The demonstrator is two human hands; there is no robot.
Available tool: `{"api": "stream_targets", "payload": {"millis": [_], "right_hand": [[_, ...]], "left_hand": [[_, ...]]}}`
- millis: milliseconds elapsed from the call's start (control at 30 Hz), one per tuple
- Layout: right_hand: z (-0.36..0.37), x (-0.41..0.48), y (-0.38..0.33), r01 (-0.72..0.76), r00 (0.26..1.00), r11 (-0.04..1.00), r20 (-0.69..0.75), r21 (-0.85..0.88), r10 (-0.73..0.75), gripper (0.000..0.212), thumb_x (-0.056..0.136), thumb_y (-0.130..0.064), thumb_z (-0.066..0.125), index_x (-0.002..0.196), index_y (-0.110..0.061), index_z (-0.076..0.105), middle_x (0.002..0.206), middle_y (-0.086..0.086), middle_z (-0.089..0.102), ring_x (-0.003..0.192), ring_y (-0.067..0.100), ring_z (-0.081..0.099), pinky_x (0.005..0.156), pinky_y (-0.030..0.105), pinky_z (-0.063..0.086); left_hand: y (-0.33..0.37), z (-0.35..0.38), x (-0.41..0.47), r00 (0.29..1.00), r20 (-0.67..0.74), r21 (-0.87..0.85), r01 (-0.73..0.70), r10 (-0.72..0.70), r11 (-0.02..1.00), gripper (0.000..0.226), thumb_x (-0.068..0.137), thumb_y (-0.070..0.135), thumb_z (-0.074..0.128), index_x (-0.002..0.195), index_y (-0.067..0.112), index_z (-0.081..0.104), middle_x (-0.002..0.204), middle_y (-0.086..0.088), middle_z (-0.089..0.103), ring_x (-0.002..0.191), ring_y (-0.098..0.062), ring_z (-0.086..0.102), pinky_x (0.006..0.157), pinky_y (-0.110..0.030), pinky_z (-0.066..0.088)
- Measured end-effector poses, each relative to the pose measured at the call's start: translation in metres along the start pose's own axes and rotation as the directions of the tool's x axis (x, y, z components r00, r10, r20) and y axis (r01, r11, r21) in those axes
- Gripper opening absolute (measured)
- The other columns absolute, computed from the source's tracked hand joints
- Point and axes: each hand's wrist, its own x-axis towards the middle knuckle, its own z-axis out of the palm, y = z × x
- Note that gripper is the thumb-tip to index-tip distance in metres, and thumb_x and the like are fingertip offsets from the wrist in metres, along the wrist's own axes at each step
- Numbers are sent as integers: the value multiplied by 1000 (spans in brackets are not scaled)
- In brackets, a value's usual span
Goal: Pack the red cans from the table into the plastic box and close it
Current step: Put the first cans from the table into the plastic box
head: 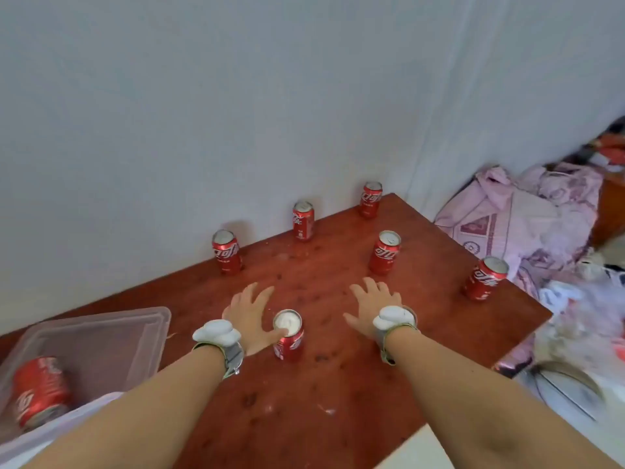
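Head view: one red can (40, 390) lies inside the open plastic box (101, 336) at left; six cans remain upright on the wooden table (338, 384). Left hand (248, 318), fingers spread, touches the nearest can (288, 335); right hand (372, 304) hovers open, holding nothing

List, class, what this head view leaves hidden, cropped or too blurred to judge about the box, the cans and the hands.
- Box: near and left walls cut off by the frame edge and the left forearm; any lid unseen.
- Can in box: partly hidden by the near wall; others may lie unseen.
- Left hand: thumb meets the nearest can; grip unclear.
- Can labels: too blurred to read.
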Motion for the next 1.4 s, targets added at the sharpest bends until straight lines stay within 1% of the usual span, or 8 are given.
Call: {"api": "stream_targets", "payload": {"millis": [200, 467, 567, 733, 967, 1167, 1300, 1400], "right_hand": [[29, -14, 7, -9, 999, 979, -48, -202, -1, 30, 87, -34, 48, 112, -19, 56, 118, 8, 52, 109, 33, 42, 94, 56, 30], [20, 13, 23, -125, 979, 983, 142, -137, 145, 38, 82, -26, 55, 120, -21, 50, 124, 10, 47, 119, 40, 35, 94, 71, 28], [31, 8, 35, -275, 952, 955, 112, -109, 286, 33, 80, -17, 57, 112, -20, 51, 110, 9, 43, 101, 36, 41, 66, 46, 49], [6, 15, 27, 43, 954, 989, 299, -143, 2, 34, 80, -37, 67, 107, -17, 60, 109, 9, 60, 95, 32, 54, 62, 33, 41], [-64, -19, -127, 438, 870, 892, 198, 106, -451, 55, 68, -50, 74, 106, -24, 45, 107, 6, 37, 84, 32, 58, 76, 36, 53], [-102, -79, -255, 812, 542, 475, -139, 338, -829, 59, 66, -42, 81, 113, -26, 49, 120, 1, 38, 94, 18, 54, 84, 31, 51], [-70, -104, -339, 907, 355, 329, -57, 263, -933, 53, 71, -36, 78, 115, -20, 53, 118, 8, 43, 96, 26, 54, 84, 36, 50], [-22, -119, -390, 940, 340, 336, 102, -52, -935, 39, 82, -30, 65, 117, -18, 52, 117, 10, 46, 100, 35, 53, 77, 43, 52]], "left_hand": [[34, 45, 18, 992, 99, -40, 78, -74, 996, 86, 63, 65, 68, 135, 30, 38, 145, -9, 30, 124, -37, 38, 98, -46, 42], [35, 55, 12, 993, -42, 56, 111, -109, 992, 63, 66, 46, 74, 115, 18, 47, 103, -9, 46, 88, -34, 51, 67, -40, 49], [36, 46, 3, 987, 29, -20, 156, -155, 988, 64, 67, 48, 73, 118, 21, 46, 105, -6, 45, 94, -29, 51, 72, -39, 51], [26, 2, -34, 971, 87, -174, 236, -224, 956, 64, 60, 54, 74, 114, 29, 51, 105, 5, 55, 94, -18, 57, 83, -35, 52], [-43, -96, -147, 831, -374, -377, 271, -413, 886, 62, 53, 51, 79, 108, 32, 57, 103, 16, 56, 91, -4, 55, 83, -22, 44], [-108, -141, -255, 666, -482, -277, 500, -569, 821, 66, 52, 53, 79, 110, 28, 58, 101, 10, 56, 86, -10, 54, 77, -29, 48], [-152, -141, -307, 579, -486, -296, 596, -655, 746, 62, 54, 53, 78, 108, 29, 58, 98, 8, 57, 81, -11, 54, 71, -26, 46], [-186, -131, -324, 612, -406, -282, 622, -678, 730, 61, 57, 46, 80, 111, 26, 58, 108, 1, 61, 86, -11, 51, 77, -30, 50]]}}
